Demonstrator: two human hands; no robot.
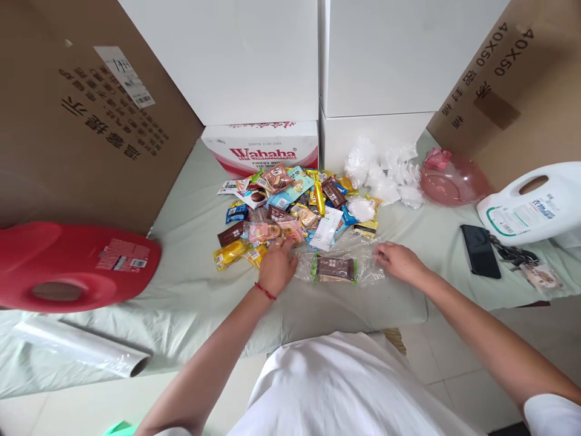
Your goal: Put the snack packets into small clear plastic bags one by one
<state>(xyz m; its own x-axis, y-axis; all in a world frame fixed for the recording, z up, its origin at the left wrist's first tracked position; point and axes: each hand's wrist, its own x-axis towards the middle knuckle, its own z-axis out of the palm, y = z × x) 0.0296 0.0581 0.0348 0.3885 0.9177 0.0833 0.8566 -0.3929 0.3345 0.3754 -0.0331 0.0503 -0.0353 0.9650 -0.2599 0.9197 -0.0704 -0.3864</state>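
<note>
The left hand (276, 266) and right hand (397, 260) rest open, pinning flat a clear bag (338, 266) holding a brown snack packet (334, 268).

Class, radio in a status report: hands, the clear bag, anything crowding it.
Both hands open: left hand and right hand flat on clear bag ends. Brown snack inside. Snack pile just behind.

left hand (276, 266) rests on snack pile (290, 209) edge | right hand (399, 261) touches clear bag (338, 266) holding 1 brown snack packet (334, 268) | phone (480, 250) right | red jug (68, 263) left | green cloth (190, 284) beneath
</note>
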